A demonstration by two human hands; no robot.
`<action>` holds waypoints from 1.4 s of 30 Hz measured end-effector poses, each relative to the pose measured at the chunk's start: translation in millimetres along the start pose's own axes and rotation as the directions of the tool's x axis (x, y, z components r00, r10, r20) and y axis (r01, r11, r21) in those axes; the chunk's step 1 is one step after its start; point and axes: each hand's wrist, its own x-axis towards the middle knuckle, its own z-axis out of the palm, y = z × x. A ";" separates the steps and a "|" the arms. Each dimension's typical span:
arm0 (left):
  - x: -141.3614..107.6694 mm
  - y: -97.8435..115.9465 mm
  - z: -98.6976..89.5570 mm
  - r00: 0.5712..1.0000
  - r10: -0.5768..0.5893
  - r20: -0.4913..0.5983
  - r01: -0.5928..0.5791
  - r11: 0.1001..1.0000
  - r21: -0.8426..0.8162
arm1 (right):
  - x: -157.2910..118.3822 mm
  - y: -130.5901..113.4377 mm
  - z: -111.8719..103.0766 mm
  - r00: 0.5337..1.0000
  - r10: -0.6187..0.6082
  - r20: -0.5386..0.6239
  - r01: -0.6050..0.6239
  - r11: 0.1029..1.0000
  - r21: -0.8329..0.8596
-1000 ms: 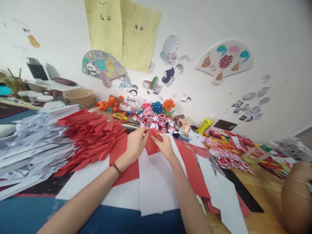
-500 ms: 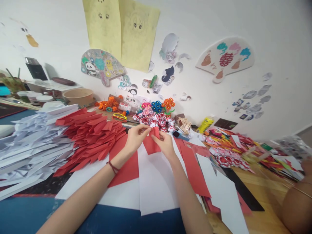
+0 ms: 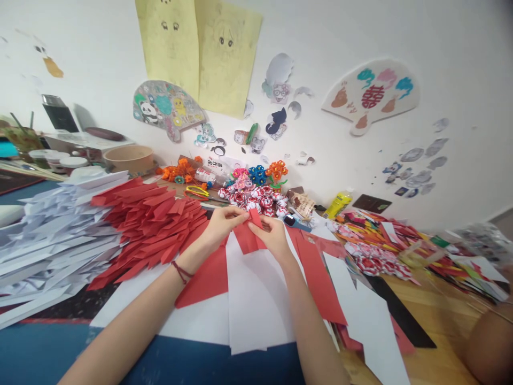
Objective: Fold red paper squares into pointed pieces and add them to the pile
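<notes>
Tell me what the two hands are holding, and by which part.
A piece of red paper, pinched near its upper end by the left hand and right hand.

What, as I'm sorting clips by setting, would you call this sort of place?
Probably a craft corner, perhaps at home: there are piles of folded red paper and folded white paper, plus colorful craft flowers.

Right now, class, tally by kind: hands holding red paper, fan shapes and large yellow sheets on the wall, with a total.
Left hand and right hand, holding red paper: 2
Panda fan and white fan: 2
Left yellow sheet and right yellow sheet: 2
Total: 6
</notes>
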 end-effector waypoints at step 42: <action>-2.7 -5.7 2.9 0.960 0.275 0.046 -0.255 0.799 0.544 | -0.9 2.0 0.4 1.000 0.021 0.015 -0.020 0.999 -0.025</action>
